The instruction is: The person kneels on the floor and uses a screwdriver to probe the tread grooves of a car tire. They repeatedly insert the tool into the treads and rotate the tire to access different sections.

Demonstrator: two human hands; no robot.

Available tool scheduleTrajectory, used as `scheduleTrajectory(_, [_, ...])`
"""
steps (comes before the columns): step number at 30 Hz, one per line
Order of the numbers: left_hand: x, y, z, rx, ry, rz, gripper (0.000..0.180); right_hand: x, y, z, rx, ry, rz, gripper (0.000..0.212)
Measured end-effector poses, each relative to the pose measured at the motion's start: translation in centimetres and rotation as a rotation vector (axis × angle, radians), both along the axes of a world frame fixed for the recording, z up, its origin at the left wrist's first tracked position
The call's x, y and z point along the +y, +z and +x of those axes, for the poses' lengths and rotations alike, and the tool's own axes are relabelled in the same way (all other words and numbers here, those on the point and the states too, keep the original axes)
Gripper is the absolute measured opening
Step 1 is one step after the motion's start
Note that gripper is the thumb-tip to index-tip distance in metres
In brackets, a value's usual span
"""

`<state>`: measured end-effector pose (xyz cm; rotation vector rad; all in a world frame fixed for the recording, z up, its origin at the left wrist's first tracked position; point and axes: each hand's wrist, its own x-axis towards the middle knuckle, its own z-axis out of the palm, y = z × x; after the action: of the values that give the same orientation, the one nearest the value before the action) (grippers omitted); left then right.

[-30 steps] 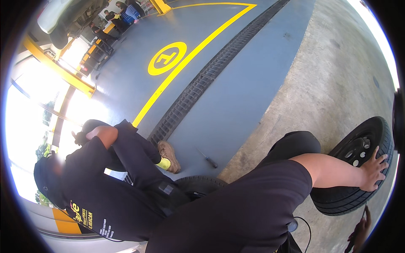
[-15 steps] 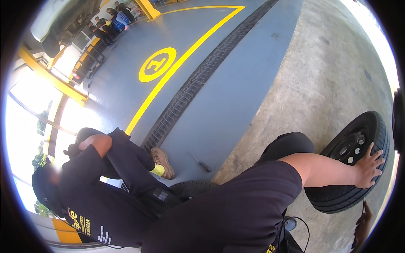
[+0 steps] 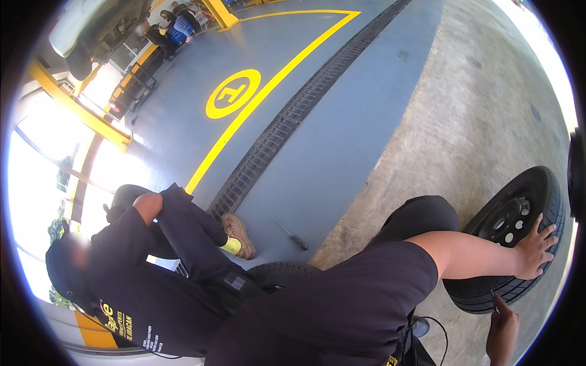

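A black tyre on a dark wheel rim stands tilted at the right, on the concrete. My left hand lies on its tread with the fingers spread, the forearm reaching across from the dark sleeve. Below it, my right hand is at the lower part of the tread, closed on a thin, pointed tool. The tool's tip is close to or touching the rubber; which one, I cannot tell. Most of the tool is hidden by the fingers.
A screwdriver lies on the blue floor. At the left sits a co-worker in dark clothes, with another tyre beside their legs. A drain grate crosses the floor. Further back are a yellow post and several people.
My right hand has come in from the lower right edge and moved left, up to the tread with the tool. The left hand stays on the tyre. The view has shifted slightly.
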<state>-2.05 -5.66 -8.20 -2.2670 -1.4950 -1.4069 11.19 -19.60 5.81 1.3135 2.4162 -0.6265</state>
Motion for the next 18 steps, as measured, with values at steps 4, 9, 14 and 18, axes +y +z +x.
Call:
scheduleTrajectory(4, [-0.1, -0.2, 0.3, 0.018, 0.008, 0.014, 0.053, 4.4, -3.0, 4.3, 0.121, 0.235, 0.207, 0.055])
scheduleTrajectory(9, [-1.4, 0.0, -0.2, -0.014, -0.034, 0.033, 0.052, 3.7, 1.2, 7.5, 0.021, -0.216, -0.034, 0.061])
scheduleTrajectory(14, [-1.8, -1.0, -1.5, -0.009, 0.061, 0.105, 0.052, 1.5, 1.9, 3.6, 0.125, -0.361, -0.049, 0.054])
scheduleTrajectory(18, [-2.4, 0.4, -1.8, -0.076, -0.04, 0.049, 0.05, 3.9, -2.8, 8.3, 0.358, -0.339, 0.157, 0.059])
